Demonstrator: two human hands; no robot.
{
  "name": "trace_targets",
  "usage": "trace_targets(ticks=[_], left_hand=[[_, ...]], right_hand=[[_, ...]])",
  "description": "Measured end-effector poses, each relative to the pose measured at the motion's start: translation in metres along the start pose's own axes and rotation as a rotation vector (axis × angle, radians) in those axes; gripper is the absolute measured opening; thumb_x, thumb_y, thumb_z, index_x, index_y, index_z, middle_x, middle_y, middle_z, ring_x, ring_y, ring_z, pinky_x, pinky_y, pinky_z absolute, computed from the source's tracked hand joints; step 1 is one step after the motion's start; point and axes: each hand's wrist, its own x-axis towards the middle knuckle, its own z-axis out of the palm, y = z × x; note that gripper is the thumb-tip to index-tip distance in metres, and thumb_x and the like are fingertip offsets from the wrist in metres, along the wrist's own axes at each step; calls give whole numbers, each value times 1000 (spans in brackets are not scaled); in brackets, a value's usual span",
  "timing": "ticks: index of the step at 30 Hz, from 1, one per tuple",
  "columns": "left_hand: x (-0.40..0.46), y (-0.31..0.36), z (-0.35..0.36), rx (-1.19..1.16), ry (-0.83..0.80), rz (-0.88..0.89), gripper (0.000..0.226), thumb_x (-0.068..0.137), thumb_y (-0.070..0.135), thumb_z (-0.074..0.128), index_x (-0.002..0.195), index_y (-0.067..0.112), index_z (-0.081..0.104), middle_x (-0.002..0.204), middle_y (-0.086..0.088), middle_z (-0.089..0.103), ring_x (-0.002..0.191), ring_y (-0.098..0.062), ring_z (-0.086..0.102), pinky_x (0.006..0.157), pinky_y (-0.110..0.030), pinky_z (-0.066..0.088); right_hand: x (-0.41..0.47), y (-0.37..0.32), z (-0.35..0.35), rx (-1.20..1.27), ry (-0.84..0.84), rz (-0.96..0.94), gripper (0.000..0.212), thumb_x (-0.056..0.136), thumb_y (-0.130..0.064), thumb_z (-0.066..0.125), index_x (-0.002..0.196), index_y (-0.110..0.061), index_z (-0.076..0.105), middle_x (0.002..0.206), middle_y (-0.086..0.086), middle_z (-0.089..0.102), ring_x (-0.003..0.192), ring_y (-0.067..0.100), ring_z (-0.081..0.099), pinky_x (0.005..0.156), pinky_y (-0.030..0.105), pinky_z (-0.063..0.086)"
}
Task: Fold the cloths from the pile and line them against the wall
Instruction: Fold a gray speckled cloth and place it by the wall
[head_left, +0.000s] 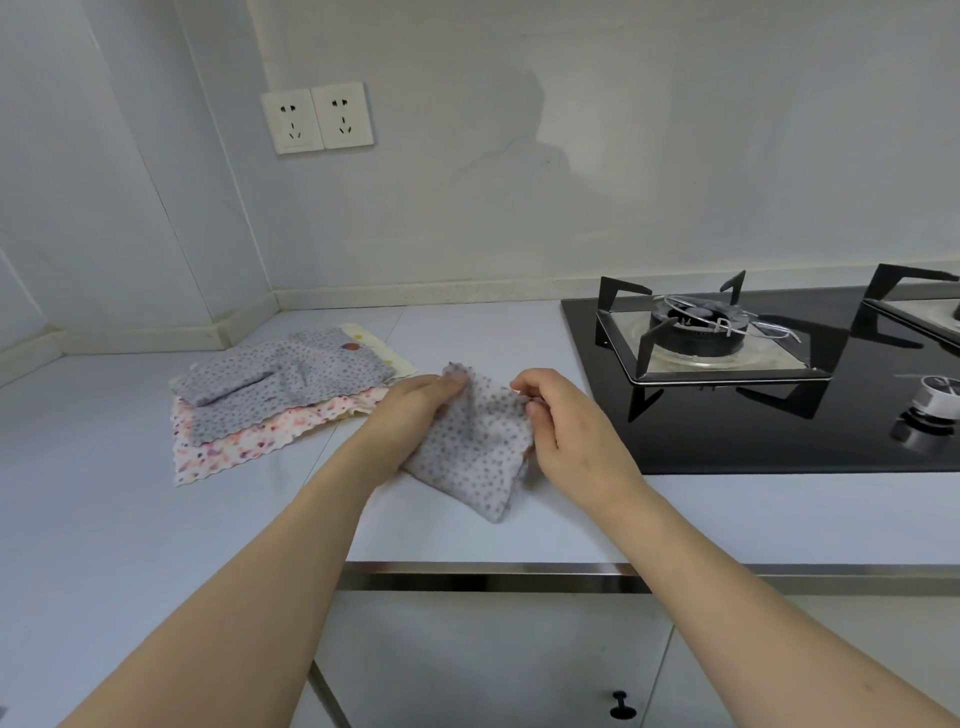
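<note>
Both hands hold one grey dotted cloth (475, 452) just above the pale countertop (130, 519), in front of the person and just left of the black glass gas hob (727, 447). The left hand (410, 415) pinches the cloth's upper left corner between thumb and fingers, with a small ruffled tip of fabric poking up past the thumb; the right hand (558, 421) pinches the upper right edge, its fingers curled round the fabric so that the edge itself is hidden behind them. The cloth hangs doubled and slack between the two grips, its lower point reaching down toward the counter; whether that point touches the surface cannot be told. How many layers the cloth is folded into is also unclear, since the hands cover its top. To the left, well apart from the held cloth, lies the pile (270, 400): a rumpled grey dotted cloth on top, a pink floral cloth (234, 452) with a scalloped edge showing under it at the front, and a cream cloth (374, 345) peeking out at the back with only a corner and strip visible. The pile sits near the corner where the wall's low upstand (415, 291) turns. On the wall above is a double socket (317, 118). The hob's near burner (696, 327) has a bent wire lying across it; a second burner is cut off at the right edge, and a control knob (930, 410) is blurred. A cabinet knob (622, 705) shows below the counter edge.
</note>
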Motion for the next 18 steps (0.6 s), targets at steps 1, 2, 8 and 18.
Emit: trace_targets(ticks=[1, 2, 8, 18], left_hand=[[-1, -2, 2, -50, -5, 21, 44, 90, 38, 64, 103, -5, 65, 100, -15, 73, 98, -34, 68, 95, -49, 51], [0, -7, 3, -80, -5, 39, 40, 92, 34, 62, 103, -5, 65, 101, -16, 73, 98, -34, 69, 93, -49, 52], [3, -17, 9, -151, 83, 184, 26, 96, 31, 58, 98, 6, 64, 98, -10, 73, 93, -27, 70, 82, -43, 56], [13, -29, 11, -36, 181, 297, 30, 95, 45, 54, 85, 18, 44, 80, -5, 51, 75, -15, 52, 71, -39, 46]], right_hand=[[1, 0, 0, 19, 11, 19, 27, 97, -7, 42, 119, -18, 53, 110, -10, 57, 102, 5, 54, 90, 24, 45], [1, 0, -1, 48, 27, 38, 28, 97, -7, 43, 121, -20, 52, 109, -11, 57, 100, 2, 55, 89, 23, 46], [10, 2, 2, 761, 301, 583, 54, 87, -26, 62, 133, -33, 34, 113, -3, 58, 95, 17, 65, 88, 42, 54], [18, -14, 38, 398, 203, 605, 44, 101, -38, 41, 141, -19, 36, 124, -2, 54, 114, 16, 53, 90, 29, 42]])
